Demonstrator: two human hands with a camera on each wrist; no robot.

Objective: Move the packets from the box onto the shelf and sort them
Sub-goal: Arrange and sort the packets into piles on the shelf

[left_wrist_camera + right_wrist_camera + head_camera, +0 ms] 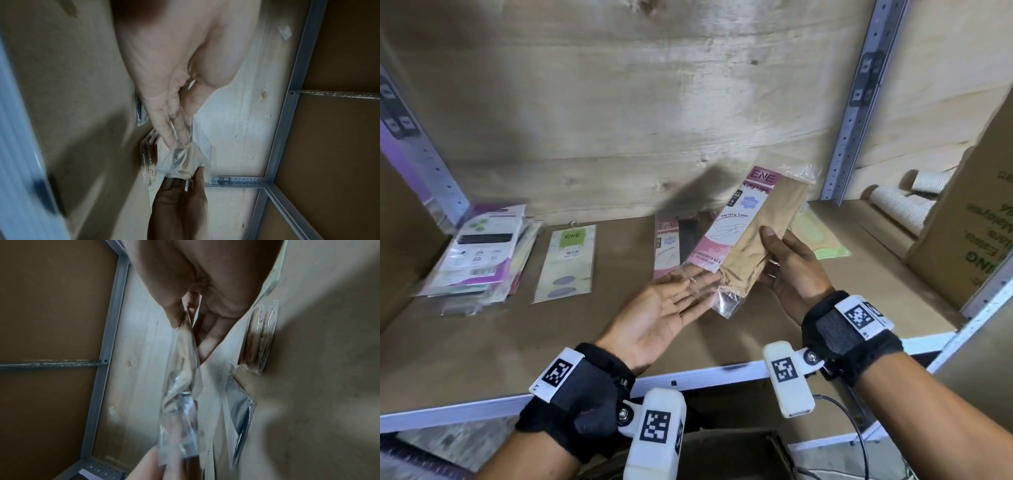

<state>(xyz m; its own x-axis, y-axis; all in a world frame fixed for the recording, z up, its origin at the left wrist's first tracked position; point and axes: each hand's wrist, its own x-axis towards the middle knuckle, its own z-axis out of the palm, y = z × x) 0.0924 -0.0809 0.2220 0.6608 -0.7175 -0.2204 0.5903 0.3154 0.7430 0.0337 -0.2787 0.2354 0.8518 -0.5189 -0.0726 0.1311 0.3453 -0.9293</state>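
Observation:
My right hand [787,260] pinches a clear packet [750,233] of beige stockings with a pink ENE card, thumb on top, holding it tilted above the shelf [482,342]. My left hand [681,301] lies palm up under the packet's lower end, fingers straight and touching the plastic. The wrist views show the same crinkled packet end [185,164] [180,402] between both hands. On the shelf lie a matching pink packet [671,243], a green ENE packet [568,263], a stack of packets [479,253] at the left and a green-yellow packet [818,240] at the right.
A plywood back wall [654,102] closes the shelf. Grey metal uprights [859,102] stand at both sides. A cardboard box [969,219] and rolled white items [904,205] sit in the bay to the right. Another cardboard box [722,452] is below the shelf edge.

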